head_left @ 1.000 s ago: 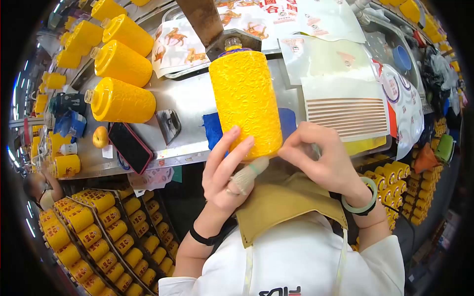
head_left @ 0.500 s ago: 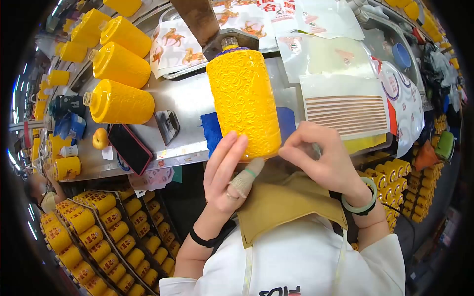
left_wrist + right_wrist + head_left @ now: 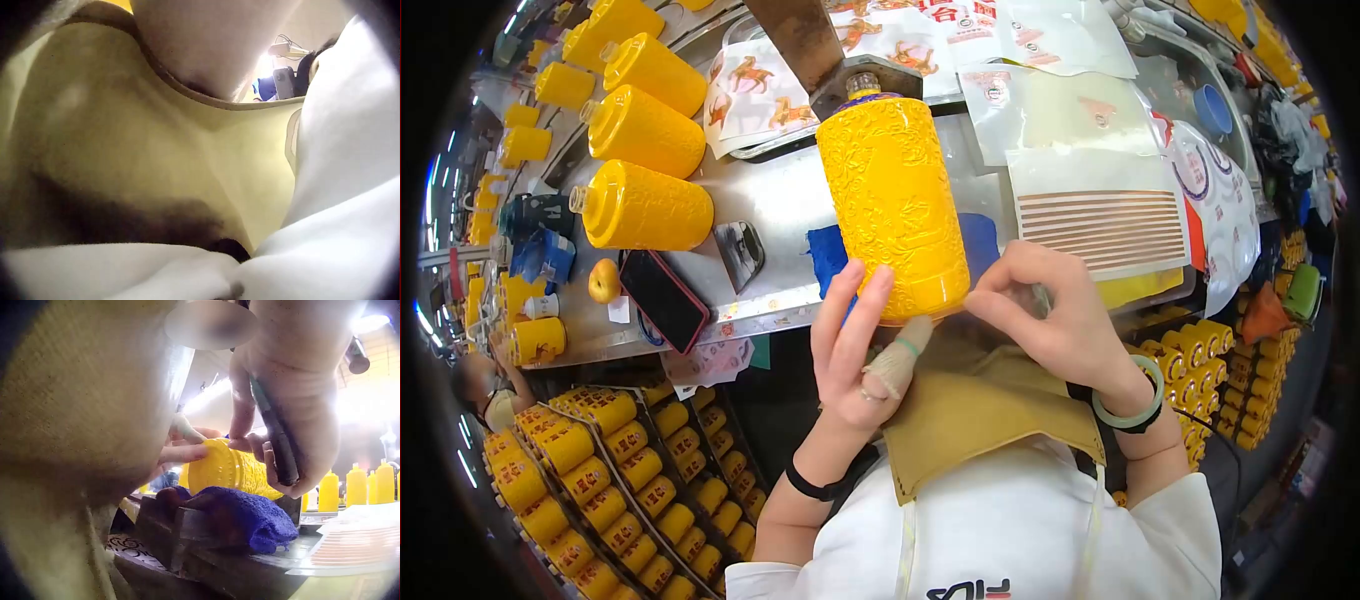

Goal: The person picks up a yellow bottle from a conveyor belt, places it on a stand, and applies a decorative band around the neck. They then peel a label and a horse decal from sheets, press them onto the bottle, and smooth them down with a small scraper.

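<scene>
A yellow embossed bottle [image 3: 900,200] lies on its side over a blue cloth [image 3: 830,265], its neck against a metal bracket [image 3: 855,85] and its base toward the person. My left hand [image 3: 855,370] rests straight fingertips on the bottle near the base. A knitted finger cover [image 3: 892,368] on one of its digits touches the base edge. My right hand [image 3: 1050,315] pinches with thumb and forefinger right at the base's right corner. In the right wrist view its other fingers curl round a dark, slender tool [image 3: 278,440]. The left wrist view shows mainly the apron [image 3: 137,137].
Several yellow bottles [image 3: 650,205] lie at the left, beside a phone [image 3: 662,300] and a yellow fruit [image 3: 604,281]. Decal sheets, one with brown stripes [image 3: 1100,225], cover the right of the metal table [image 3: 775,190]. Racks of yellow bottles [image 3: 590,480] stand below.
The bottle has turned about its long axis, so a smoother panel with raised figures now faces up. Left fingers have shifted slightly; the right hand stays at the base corner.
</scene>
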Motion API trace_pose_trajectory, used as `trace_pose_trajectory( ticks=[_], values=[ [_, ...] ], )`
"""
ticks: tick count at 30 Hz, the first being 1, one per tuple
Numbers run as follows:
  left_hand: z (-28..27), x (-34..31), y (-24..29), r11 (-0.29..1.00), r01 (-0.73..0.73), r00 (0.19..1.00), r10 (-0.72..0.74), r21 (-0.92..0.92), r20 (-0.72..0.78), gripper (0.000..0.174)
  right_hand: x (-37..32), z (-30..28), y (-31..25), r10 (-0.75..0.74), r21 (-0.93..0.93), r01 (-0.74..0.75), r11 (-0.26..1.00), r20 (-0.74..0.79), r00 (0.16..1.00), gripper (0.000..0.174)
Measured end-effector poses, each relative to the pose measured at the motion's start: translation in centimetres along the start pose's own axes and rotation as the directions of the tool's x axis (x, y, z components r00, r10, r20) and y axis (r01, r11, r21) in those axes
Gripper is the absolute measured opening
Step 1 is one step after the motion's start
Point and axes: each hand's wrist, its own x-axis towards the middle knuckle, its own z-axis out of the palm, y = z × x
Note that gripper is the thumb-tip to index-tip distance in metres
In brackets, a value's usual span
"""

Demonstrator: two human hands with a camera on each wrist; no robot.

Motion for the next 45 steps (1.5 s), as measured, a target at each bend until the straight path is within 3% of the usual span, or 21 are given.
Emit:
trace_pose_trajectory(
  ticks=[3,5,7,9,10,11,13,15,17,19,21,23,26,28,31,32,35,36,38,42,45],
  values=[
    [-0.3,0.3,0.3,0.985,0.14,0.984,-0.127,-0.103,0.126,0.032,0.0,0.1,0.1,-0.011,0.0,0.011,1.0,-0.004,1.0,0.015],
    [0.2,0.2,-0.3,0.978,0.121,0.992,-0.125,-0.169,-0.014,0.038,0.1,0.1,0.1,-0.013,0.007,0.013,1.0,-0.009,1.0,0.015],
    [0.6,-1.1,-0.4,0.986,0.135,0.989,-0.14,-0.095,-0.049,0.04,0.1,0.3,-0.2,-0.027,0.012,0.027,1.0,-0.009,1.0,0.015],
    [0.8,-1.7,0.0,0.88,0.371,0.907,-0.412,-0.296,-0.09,0.042,0.2,0.5,0.0,-0.03,0.009,0.03,1.0,-0.012,0.999,0.015],
    [0.5,-1.4,-0.2,0.949,0.274,0.955,-0.288,-0.158,-0.073,0.029,0.3,0.6,0.0,-0.035,0.004,0.035,0.999,-0.013,0.999,0.015],
    [0.2,-1.2,-0.4,0.949,0.274,0.955,-0.288,-0.156,-0.075,0.029,0.3,0.5,0.0,-0.037,0.003,0.037,0.999,-0.011,0.999,0.015],
    [-0.2,-0.8,-0.6,0.999,-0.023,0.999,0.024,0.043,-0.026,0.016,0.3,0.4,-0.1,-0.007,0.012,0.007,1.0,-0.009,1.0,0.015],
    [-0.4,-0.3,0.1,0.998,0.045,0.999,-0.046,0.032,0.027,0.009,0.3,0.4,0.0,-0.009,0.011,0.009,1.0,-0.011,1.0,0.015],
    [-0.2,0.9,0.0,0.995,0.014,1.0,-0.013,-0.094,0.017,0.029,0.3,0.4,0.1,-0.009,0.011,0.009,1.0,-0.016,1.0,0.015],
    [0.8,0.0,0.0,0.992,0.055,0.997,-0.061,-0.113,-0.045,0.021,0.3,0.4,0.0,-0.059,-0.022,0.058,0.998,-0.027,0.998,0.015],
    [1.2,-1.6,0.1,0.877,0.369,0.895,-0.424,-0.306,-0.137,0.036,0.3,0.7,0.2,-0.07,-0.013,0.07,0.997,-0.037,0.997,0.015],
    [0.6,-1.7,-0.1,0.879,0.368,0.906,-0.412,-0.302,-0.096,0.045,0.3,0.9,0.2,-0.087,-0.005,0.087,0.996,-0.039,0.995,0.014],
    [0.2,-0.9,-0.1,0.96,0.249,0.962,-0.26,-0.13,-0.08,0.035,0.4,0.8,0.1,-0.085,-0.023,0.084,0.996,-0.029,0.996,0.014],
    [-0.2,-0.5,0.0,0.999,0.034,0.999,-0.033,0.03,-0.022,0.021,0.4,0.5,0.1,-0.066,-0.039,0.065,0.997,-0.016,0.998,0.014],
    [-0.3,0.1,0.5,0.984,0.166,0.986,-0.166,-0.07,0.009,0.01,0.4,0.3,0.5,-0.023,-0.014,0.022,1.0,-0.073,0.997,0.015],
    [-0.1,-0.4,-0.4,0.996,0.059,0.998,-0.06,-0.071,-0.017,0.015,0.4,0.3,0.6,-0.023,-0.014,0.022,1.0,-0.075,0.997,0.015],
    [0.4,-0.8,-0.4,0.991,0.117,0.991,-0.121,-0.071,-0.061,0.021,0.1,0.6,0.9,0.039,0.086,-0.027,0.996,-0.142,0.989,0.018],
    [0.4,-0.5,0.8,0.921,0.366,0.924,-0.376,-0.137,-0.061,0.027,0.2,1.1,0.6,0.043,0.131,-0.027,0.991,-0.12,0.992,0.019],
    [0.5,-0.9,0.5,0.941,0.305,0.947,-0.316,-0.145,-0.063,0.029,-0.1,1.8,0.2,0.068,0.213,-0.059,0.975,-0.035,0.997,0.023],
    [0.0,-1.2,-0.5,0.989,0.118,0.992,-0.121,-0.092,-0.026,0.03,-0.1,2.5,0.9,0.083,0.23,-0.076,0.97,-0.022,0.996,0.024],
    [0.1,-1.3,-0.5,0.989,0.117,0.992,-0.12,-0.09,-0.029,0.03,0.0,2.3,1.1,0.092,0.336,-0.083,0.938,-0.009,0.996,0.024]
  ],
)
